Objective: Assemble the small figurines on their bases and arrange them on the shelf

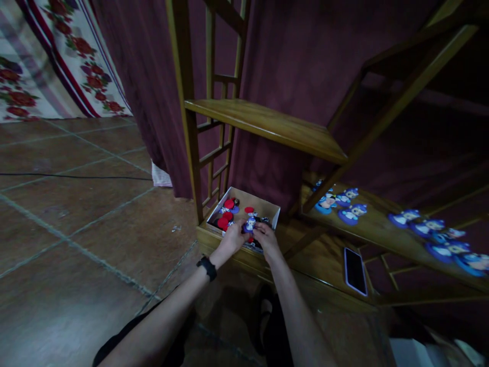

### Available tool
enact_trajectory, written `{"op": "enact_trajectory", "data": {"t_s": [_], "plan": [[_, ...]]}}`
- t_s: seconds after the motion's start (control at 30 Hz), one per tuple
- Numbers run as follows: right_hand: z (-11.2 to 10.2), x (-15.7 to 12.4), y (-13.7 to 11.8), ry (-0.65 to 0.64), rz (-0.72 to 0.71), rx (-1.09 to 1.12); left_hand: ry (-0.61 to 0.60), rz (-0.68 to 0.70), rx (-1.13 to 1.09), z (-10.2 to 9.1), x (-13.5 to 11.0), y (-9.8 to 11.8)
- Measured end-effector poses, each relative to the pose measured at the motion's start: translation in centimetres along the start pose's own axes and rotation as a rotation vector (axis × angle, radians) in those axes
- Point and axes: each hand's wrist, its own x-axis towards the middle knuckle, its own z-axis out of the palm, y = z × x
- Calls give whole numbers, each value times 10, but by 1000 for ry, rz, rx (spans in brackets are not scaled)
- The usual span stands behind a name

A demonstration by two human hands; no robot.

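An open cardboard box (267, 206) sits on the bottom shelf of a wooden rack and holds several small red, blue and dark figures. My left hand (232, 238), with a black watch on its wrist, and my right hand (265, 237) meet over the box's near edge. Both are closed together on one small blue and white figure (250, 225). More blue figures (346, 206) lie in rows on the middle shelf to the right.
A phone (355, 270) lies flat on the bottom shelf right of the box. An upper shelf (267, 125) juts out above. A dark red curtain hangs behind the rack. Brown floor tiles (76, 214) spread left, with a cable across them.
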Motion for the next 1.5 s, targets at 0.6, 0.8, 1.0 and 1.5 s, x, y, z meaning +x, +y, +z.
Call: {"op": "enact_trajectory", "data": {"t_s": [0.6, 0.8, 1.0, 1.5], "plan": [[-5, 12, 16, 20, -242, -348, 36, -348, -830, -8, 1, 12], [-6, 5, 4, -2, -344, -536, -12, -387, -875, -10, 2, 15], [-4, -4, -9, 8, -463, -705, -6, -363, -807, -9, 4, 11], [-2, -7, -11, -79, -487, -674, 84, -186, -526, -8, 6, 18]]}}
